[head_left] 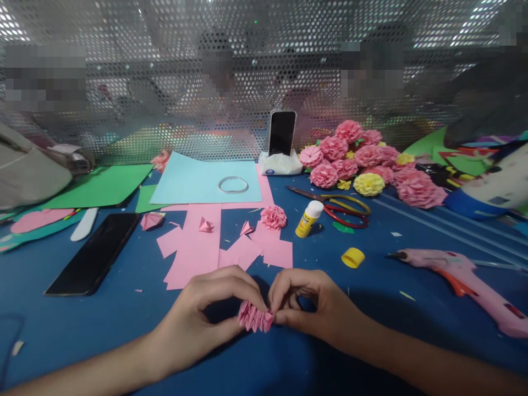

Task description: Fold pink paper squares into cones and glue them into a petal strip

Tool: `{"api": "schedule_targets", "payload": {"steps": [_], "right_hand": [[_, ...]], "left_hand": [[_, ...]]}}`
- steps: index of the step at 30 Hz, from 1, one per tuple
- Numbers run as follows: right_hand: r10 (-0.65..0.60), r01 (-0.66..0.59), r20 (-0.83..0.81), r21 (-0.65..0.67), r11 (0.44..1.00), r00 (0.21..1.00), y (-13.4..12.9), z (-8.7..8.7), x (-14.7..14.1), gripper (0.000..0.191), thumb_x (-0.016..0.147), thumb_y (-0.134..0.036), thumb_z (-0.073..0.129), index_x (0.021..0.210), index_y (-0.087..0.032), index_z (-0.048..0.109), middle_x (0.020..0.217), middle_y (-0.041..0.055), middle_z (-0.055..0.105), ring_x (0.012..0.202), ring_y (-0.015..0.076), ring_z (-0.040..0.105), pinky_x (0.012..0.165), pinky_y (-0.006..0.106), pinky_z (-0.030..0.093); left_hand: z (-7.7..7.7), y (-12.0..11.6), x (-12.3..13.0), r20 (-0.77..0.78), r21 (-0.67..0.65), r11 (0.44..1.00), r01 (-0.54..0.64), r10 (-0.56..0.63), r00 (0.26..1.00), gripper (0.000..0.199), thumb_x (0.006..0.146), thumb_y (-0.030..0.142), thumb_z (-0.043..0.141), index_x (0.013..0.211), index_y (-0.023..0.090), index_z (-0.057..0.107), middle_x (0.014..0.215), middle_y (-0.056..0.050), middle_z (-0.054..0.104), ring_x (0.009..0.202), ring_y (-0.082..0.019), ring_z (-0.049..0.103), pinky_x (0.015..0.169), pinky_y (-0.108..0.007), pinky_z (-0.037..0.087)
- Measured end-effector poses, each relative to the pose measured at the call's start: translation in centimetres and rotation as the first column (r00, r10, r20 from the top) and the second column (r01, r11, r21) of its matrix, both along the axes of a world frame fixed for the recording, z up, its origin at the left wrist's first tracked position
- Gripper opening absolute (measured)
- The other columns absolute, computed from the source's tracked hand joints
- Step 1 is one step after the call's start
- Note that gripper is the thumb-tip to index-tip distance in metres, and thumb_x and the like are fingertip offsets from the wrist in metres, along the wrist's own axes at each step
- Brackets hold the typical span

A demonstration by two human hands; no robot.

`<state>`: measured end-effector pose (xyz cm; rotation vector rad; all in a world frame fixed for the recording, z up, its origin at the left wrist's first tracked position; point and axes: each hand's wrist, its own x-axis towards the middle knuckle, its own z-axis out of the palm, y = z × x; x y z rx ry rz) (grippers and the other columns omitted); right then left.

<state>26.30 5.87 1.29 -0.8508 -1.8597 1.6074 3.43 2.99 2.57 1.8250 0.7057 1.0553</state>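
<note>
Between my hands, low in the middle of the head view, is a pleated pink paper piece (254,317). My left hand (210,308) grips its left side between thumb and fingers. At its right end, the thumb and forefinger of my right hand (307,302) pinch the edge. Pink paper pieces (198,242) lie just beyond the hands, with two small folded pink bits (205,225) and a ruffled pink flower (273,218) on or beside them. A yellow glue stick (308,219) stands uncapped-looking behind my right hand, near a yellow ring-shaped cap (352,258).
Scissors (342,208) lie behind the glue stick; a pink glue gun (462,280) is at right. Pink and yellow paper flowers (355,159) are heaped at back right. A dark phone (94,256) lies left; another phone (282,133) stands before a perforated metal screen (165,88).
</note>
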Motion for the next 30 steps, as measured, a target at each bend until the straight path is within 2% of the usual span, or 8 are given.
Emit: {"api": "schedule_targets", "payload": {"steps": [11,18,26,30], "right_hand": [[-0.004,0.006,0.071,-0.028,1.0,0.997,-0.01,0.61,-0.13,0.023,0.084,-0.037,0.074,0.082,-0.014,0.07,0.07,0.0003,0.062,0.06,0.0104,0.048,0.059,0.024,0.036],[0.029,-0.026,0.046,-0.066,0.997,0.998,-0.02,0.68,-0.1,0.02,0.083,-0.033,0.075,0.082,-0.014,0.067,0.067,-0.0025,0.059,0.058,0.0091,0.047,0.058,0.022,0.035],[0.035,-0.031,0.048,-0.068,0.997,0.998,-0.2,0.93,-0.26,0.023,0.085,-0.036,0.073,0.083,-0.015,0.064,0.069,-0.0022,0.058,0.059,0.0095,0.045,0.058,0.023,0.036],[0.054,-0.051,0.072,-0.041,0.998,0.996,-0.21,0.88,-0.22,0.021,0.087,-0.035,0.07,0.084,-0.015,0.064,0.071,-0.0014,0.058,0.06,0.0094,0.044,0.058,0.023,0.035]], "left_hand": [[0.07,-0.01,0.18,0.029,-0.061,0.998,0.016,-0.015,0.999,0.009,0.088,0.012,0.068,0.094,0.015,0.074,0.09,-0.009,0.072,0.086,-0.017,0.067,0.078,-0.027,0.053],[-0.28,-0.3,0.2,0.048,-0.127,0.992,-0.016,0.022,0.999,0.007,0.088,0.019,0.072,0.095,0.017,0.073,0.088,-0.007,0.071,0.082,-0.017,0.065,0.075,-0.026,0.052],[-0.29,-0.26,0.22,-0.04,0.006,0.998,-0.065,0.065,0.997,0.011,0.089,0.018,0.07,0.1,0.018,0.073,0.09,-0.006,0.072,0.083,-0.016,0.065,0.077,-0.027,0.051],[-0.29,-0.45,0.23,-0.048,0.039,0.998,-0.045,0.047,0.998,0.011,0.091,0.017,0.069,0.101,0.018,0.072,0.09,-0.006,0.072,0.083,-0.015,0.066,0.076,-0.026,0.051]]}}
